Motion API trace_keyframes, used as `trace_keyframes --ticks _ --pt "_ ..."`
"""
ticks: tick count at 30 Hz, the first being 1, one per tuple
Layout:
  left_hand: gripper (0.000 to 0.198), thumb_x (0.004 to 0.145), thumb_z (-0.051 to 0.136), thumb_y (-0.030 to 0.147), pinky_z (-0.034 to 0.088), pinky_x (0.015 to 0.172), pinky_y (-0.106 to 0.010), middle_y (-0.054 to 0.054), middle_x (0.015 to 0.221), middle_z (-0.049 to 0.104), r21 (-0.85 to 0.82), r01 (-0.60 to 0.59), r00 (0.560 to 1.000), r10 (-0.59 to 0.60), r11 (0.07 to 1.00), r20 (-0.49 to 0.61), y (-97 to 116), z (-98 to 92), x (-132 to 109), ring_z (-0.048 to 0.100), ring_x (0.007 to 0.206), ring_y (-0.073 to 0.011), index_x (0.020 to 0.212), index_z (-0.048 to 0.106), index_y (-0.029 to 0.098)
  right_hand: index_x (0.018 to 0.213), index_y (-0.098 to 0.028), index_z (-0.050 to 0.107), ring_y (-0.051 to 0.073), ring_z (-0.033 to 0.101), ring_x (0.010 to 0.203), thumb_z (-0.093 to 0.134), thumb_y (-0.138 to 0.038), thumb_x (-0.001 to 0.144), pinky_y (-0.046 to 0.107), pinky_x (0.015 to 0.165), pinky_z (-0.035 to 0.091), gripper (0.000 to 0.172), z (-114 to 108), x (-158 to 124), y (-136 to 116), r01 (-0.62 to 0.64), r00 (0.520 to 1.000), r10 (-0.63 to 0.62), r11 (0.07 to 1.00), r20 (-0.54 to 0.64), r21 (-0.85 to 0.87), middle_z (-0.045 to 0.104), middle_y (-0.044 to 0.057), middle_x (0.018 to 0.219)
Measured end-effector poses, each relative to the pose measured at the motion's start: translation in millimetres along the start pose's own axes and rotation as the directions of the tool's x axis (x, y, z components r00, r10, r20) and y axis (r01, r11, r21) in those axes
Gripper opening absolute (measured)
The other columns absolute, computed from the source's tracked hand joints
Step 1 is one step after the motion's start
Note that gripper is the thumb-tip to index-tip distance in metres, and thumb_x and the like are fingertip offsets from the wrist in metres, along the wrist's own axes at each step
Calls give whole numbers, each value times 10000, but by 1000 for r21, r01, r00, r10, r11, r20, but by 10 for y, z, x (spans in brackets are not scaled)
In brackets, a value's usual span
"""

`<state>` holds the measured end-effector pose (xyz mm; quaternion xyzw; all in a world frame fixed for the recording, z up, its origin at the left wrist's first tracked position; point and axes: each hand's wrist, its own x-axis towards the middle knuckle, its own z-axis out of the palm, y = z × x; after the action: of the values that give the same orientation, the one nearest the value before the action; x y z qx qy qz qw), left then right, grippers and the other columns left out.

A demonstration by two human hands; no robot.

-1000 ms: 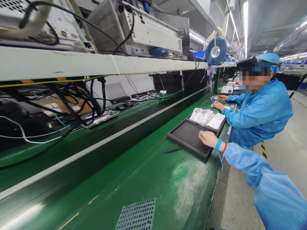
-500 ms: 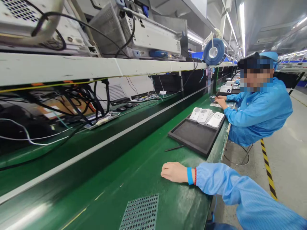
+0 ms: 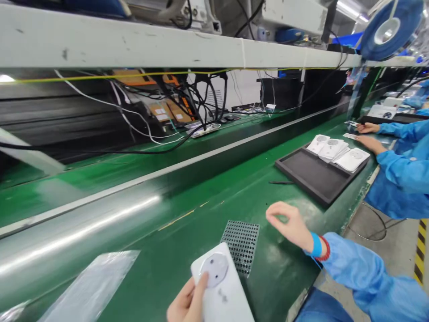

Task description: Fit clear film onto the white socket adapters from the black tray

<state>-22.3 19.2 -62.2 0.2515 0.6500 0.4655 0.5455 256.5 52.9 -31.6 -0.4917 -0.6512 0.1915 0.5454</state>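
My left hand point(image 3: 187, 300) grips a white socket panel point(image 3: 225, 293) at the lower middle, thumb pressed on its round two-hole outlet. The panel's lower end is cut off by the frame edge. Just behind it lies a grey-green sheet with rows of small black dots point(image 3: 241, 241), partly covered by the panel. My right hand point(image 3: 290, 223), with a blue band and a red bracelet at the wrist, is over the green bench right of the sheet. Its thumb and forefinger are pinched together; whatever is between the tips is too small to make out.
A black tray point(image 3: 311, 172) bears several white socket panels point(image 3: 331, 150) at its far end. Near it lies a thin black stick point(image 3: 280, 182). A clear plastic bag point(image 3: 92, 286) is at lower left. A co-worker's hands point(image 3: 370, 143) work at the right.
The view has turned left and down. My left hand has come into sight with the white socket panel. My right hand, earlier resting curled on the bench, is now raised in a pinch.
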Motion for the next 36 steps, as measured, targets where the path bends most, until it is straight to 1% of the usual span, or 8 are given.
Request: trace_keyframes --ticks 4,6,9,11,17,24,31,36 --pt "546 539 805 539 450 481 -199 -55 663 672 -45 -140 978 145 989 150 25 226 -236 574 543 -157 839 697 96 901 -206 684 188 584 1043 608 -218 845 340 941 483 95 460 -223 -452 -105 982 71 975 173 195 616 68 1101" --pt "531 575 782 558 422 451 -186 -46 607 640 -59 -180 968 187 982 170 36 251 -297 534 504 -135 816 702 92 1058 -219 640 200 542 1143 617 -209 830 350 985 471 230 660 -299 -559 -256 945 169 914 279 313 560 76 1220" --pt "482 650 745 536 401 431 -177 -31 563 599 -49 -218 956 224 975 188 39 213 -327 482 464 -109 836 711 93 1251 -224 495 184 597 1070 623 -215 824 310 888 534 446 842 -367 -612 -491 842 262 734 471 469 568 88 1212" --pt "451 694 720 515 412 446 -176 -34 580 600 -50 -229 949 235 972 209 34 178 -334 487 480 -110 860 713 95 1266 -212 464 168 639 972 621 -231 832 281 820 552 462 890 -385 -616 -564 804 289 647 520 513 613 86 1132" --pt "428 771 658 496 413 458 -163 -50 618 616 -86 -201 929 217 976 299 30 142 -372 501 510 -109 904 710 93 1207 -193 501 157 665 873 651 -298 833 252 745 559 416 902 -368 -610 -619 774 358 597 522 509 664 71 1005" --pt "412 784 653 482 430 439 -168 -51 597 613 -68 -226 919 236 972 317 40 142 -388 525 491 -122 932 705 101 1191 -196 505 168 672 871 660 -326 830 269 744 571 414 892 -368 -626 -617 775 360 609 520 498 671 72 1004" --pt "380 795 643 460 379 396 -159 -56 539 580 -23 -320 908 314 947 278 -30 122 -336 486 441 -109 802 723 89 1178 -202 519 164 682 832 658 -311 834 259 705 582 387 878 -409 -660 -626 766 363 607 531 490 684 67 970" --pt "401 794 639 468 436 427 -186 -65 562 609 -37 -273 902 269 961 337 42 131 -377 522 452 -130 897 721 89 1173 -204 527 167 684 816 667 -304 827 255 684 586 386 870 -391 -647 -622 773 380 609 508 492 681 69 984"
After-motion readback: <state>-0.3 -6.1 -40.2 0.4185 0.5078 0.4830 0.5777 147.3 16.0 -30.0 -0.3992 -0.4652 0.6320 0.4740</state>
